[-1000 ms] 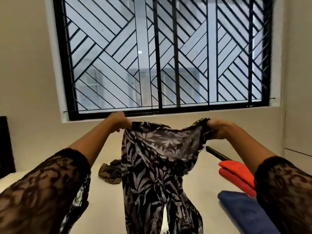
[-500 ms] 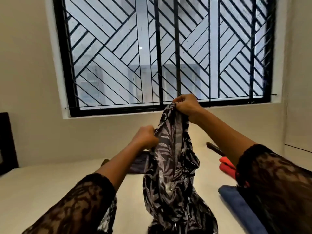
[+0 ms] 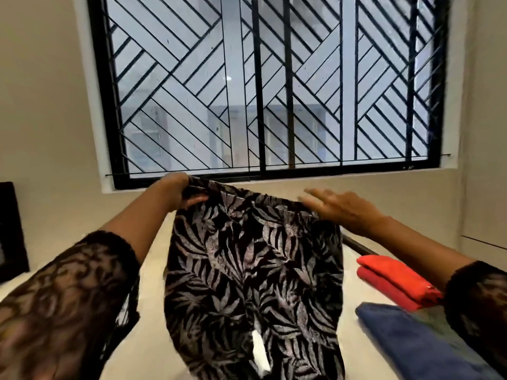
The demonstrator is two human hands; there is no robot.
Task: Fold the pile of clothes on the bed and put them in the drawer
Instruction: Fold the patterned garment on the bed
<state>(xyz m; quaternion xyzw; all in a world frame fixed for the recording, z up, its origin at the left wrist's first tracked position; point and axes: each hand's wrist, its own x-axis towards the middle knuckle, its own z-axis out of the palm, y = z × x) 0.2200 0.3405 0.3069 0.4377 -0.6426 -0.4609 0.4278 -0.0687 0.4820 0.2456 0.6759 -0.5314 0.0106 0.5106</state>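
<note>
Garment (image 3: 252,270) hangs mid-frame: looks thin, limp, light (likely slippery). Your left hand (image 3: 178,192) grips its upper-left edge; right hand (image 3: 340,208), fingers straight, lies at the upper-right edge. Take hold along that top hem.

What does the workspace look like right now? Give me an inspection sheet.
Surface: cream bed, smooth.
Job's things: leaf-print garment held up, spread; red folded cloth and blue folded cloth lie on the bed, right side.
Clutter: nothing seen.
Grippers: left hand grips the garment's top edge; right hand open, blurred, at its other top corner.
Cables: nothing seen.
Surroundings: barred window ahead; dark frame at far left.
</note>
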